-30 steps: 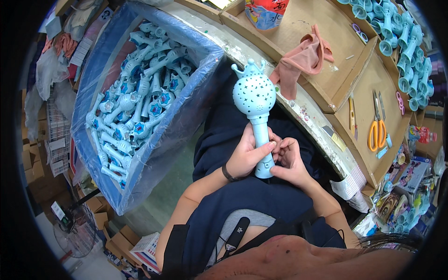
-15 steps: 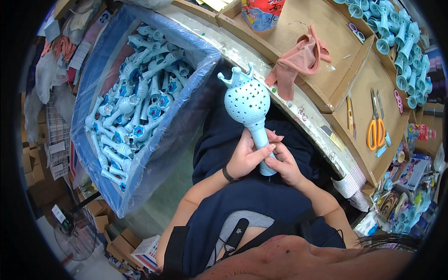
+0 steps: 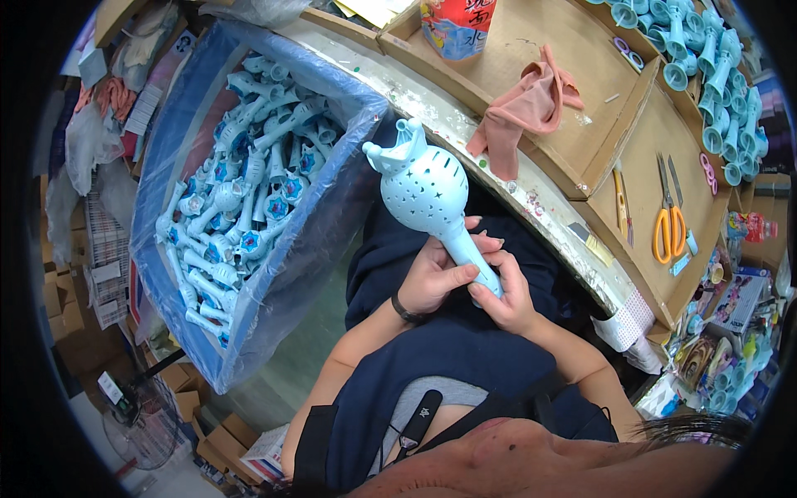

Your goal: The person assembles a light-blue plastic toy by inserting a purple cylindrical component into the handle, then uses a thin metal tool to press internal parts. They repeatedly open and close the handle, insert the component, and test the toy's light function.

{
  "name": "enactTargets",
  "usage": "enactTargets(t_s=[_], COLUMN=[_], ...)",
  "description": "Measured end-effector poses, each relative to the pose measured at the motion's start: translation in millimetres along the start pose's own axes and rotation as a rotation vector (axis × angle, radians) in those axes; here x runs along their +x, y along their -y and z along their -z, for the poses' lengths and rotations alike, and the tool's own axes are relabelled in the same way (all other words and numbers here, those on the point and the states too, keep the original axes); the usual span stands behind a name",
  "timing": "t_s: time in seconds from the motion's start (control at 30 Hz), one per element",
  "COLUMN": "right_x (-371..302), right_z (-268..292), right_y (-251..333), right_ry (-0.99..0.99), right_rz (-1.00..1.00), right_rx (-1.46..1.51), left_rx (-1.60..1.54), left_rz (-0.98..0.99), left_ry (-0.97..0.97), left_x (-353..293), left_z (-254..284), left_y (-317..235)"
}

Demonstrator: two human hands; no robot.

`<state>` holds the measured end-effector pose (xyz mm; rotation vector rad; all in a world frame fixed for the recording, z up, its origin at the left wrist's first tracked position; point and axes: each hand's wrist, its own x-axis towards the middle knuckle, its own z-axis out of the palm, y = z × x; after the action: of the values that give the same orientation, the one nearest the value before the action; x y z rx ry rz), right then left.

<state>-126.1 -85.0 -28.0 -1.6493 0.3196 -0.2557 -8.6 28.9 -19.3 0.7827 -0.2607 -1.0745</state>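
Cardboard-topped workbench with pink cloth, orange scissors, blue toy parts.

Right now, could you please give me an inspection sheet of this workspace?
Surface: cardboard-covered bench, its front edge paint-flecked.
Job's things: light blue toy wand with a perforated ball head, tilted up-left over the lap.
Clutter: pink cloth, orange-handled scissors, row of blue toy parts at the far right.
Grips: left hand and right hand both closed on the wand's handle.
Cables: nothing seen.
Surroundings: plastic-lined box full of the same blue wands on the left; cardboard cartons on the floor.
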Motion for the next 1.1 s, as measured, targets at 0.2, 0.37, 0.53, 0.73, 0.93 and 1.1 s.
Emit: enactTargets(t_s=[0.2, 0.37, 0.53, 0.73, 0.93, 1.1], right_x=[0.5, 0.6, 0.4, 1.0, 3.7, 3.3], right_z=[0.3, 0.1, -0.7, 0.9, 2.4, 4.0], right_y=[-2.9, -3.5, -2.4, -1.2, 1.3, 7.5], right_ry=[0.006, -0.006, 0.011, 0.023, 0.102, 0.131], right_rz=[0.025, 0.032, -0.043, -0.057, -0.043, -0.043], right_rx=[0.007, 0.006, 0.058, 0.038, 0.077, -0.042], left_rx=[0.056, 0.042, 0.035, -0.006, 0.101, 0.132], left_rz=[-0.007, 0.003, -0.009, 0.005, -0.051, -0.009], left_ry=[0.002, -0.017, -0.007, -0.027, 0.027, 0.103], left_x=[0.5, 0.5, 1.8, 1.4, 1.3, 5.3], left_z=[-0.4, -2.1, -1.5, -1.1, 3.1, 3.3], left_y=[-2.4, -2.9, -3.0, -1.5, -3.2, -0.9])
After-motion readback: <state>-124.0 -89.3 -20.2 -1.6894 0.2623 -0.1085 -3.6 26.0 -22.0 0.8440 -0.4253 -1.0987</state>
